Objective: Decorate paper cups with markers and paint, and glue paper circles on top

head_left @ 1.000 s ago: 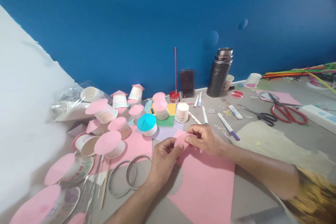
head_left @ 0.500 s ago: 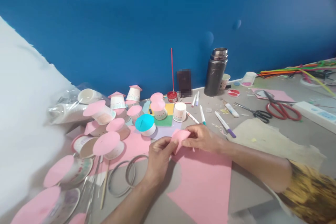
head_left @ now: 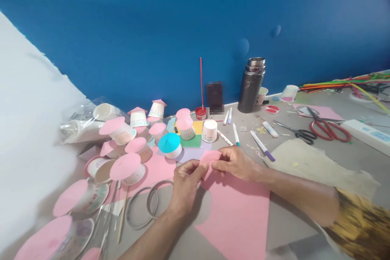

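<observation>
Between my two hands is a small curved piece of pink paper (head_left: 210,158). My left hand (head_left: 188,178) pinches its left side between thumb and fingers. On the other side, my right hand (head_left: 234,163) grips the right edge, thumb towards me. Both hands are above a large pink sheet (head_left: 240,215) that has a rounded cut-out at its left. Just beyond my left hand stands a paper cup with a blue cone top (head_left: 170,144). Behind the hands is an upturned white paper cup (head_left: 210,131).
Several cups with pink paper tops (head_left: 125,166) crowd the left. Two grey rings (head_left: 141,207) lie beside my left forearm. A dark flask (head_left: 251,85) stands near the wall. Markers (head_left: 262,145), black scissors (head_left: 301,133), red-handled scissors (head_left: 330,129) and a power strip (head_left: 367,134) lie rightward.
The pink paper piece in my hands has changed shape slightly, its top edge now more rounded. Both hands keep their grip in nearly the same place. The view has shifted a little.
</observation>
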Demonstrator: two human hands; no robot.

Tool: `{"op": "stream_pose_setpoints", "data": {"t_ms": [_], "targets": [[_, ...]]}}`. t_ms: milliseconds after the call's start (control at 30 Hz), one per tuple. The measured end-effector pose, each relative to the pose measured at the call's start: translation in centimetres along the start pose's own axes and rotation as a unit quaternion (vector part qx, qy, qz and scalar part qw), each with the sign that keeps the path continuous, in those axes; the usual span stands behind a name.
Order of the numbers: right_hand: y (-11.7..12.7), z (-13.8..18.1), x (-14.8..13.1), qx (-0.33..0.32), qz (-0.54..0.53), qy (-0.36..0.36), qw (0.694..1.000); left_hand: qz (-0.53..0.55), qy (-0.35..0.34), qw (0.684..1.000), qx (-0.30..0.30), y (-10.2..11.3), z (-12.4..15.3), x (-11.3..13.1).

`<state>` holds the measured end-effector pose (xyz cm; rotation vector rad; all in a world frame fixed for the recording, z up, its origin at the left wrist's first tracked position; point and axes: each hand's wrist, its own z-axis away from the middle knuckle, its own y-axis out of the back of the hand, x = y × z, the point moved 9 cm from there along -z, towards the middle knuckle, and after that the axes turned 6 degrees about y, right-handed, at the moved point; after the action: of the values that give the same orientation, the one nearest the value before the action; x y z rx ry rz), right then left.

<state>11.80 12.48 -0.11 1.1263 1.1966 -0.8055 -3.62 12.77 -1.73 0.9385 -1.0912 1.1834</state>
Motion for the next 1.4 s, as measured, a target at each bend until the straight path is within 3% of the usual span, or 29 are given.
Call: {"op": "stream_pose_setpoints", "data": {"t_ms": [233, 433, 633, 800, 1067, 1400], "targets": [[-0.7, -0.1, 0.3, -0.044, -0.039, -0.01, 0.998, 0.084, 0.038, 0.996, -0.01, -0.3, -0.2, -0.8], [-0.4, 0.1, 0.3, -0.012, -0.015, -0.023, 1.0, 0.093, 0.047, 0.994, -0.029, -0.9, 0.0, -0.7], [-0.9, 0.1, 0.1, -0.052, -0.023, -0.022, 0.998, 0.03, 0.03, 0.998, -0.053, -1.4, 0.2, 0.0], [0.4, -0.1, 0.0, 0.009, 0.004, -0.014, 1.0, -0.017, 0.038, 0.998, -0.048, -1.2, 0.2, -0.5], [-0.1, 0.0, -0.3, 0.021, 0.046, 0.029, 0.998, -0.101, 0.002, 0.991, -0.087, -2.3, 0.5, -0.3], [-0.7, 0.4, -0.1, -0.04, 0.102, -0.026, 0.994, -0.174, -0.004, 0.981, -0.086, -2.5, 0.9, -0.4]]}}
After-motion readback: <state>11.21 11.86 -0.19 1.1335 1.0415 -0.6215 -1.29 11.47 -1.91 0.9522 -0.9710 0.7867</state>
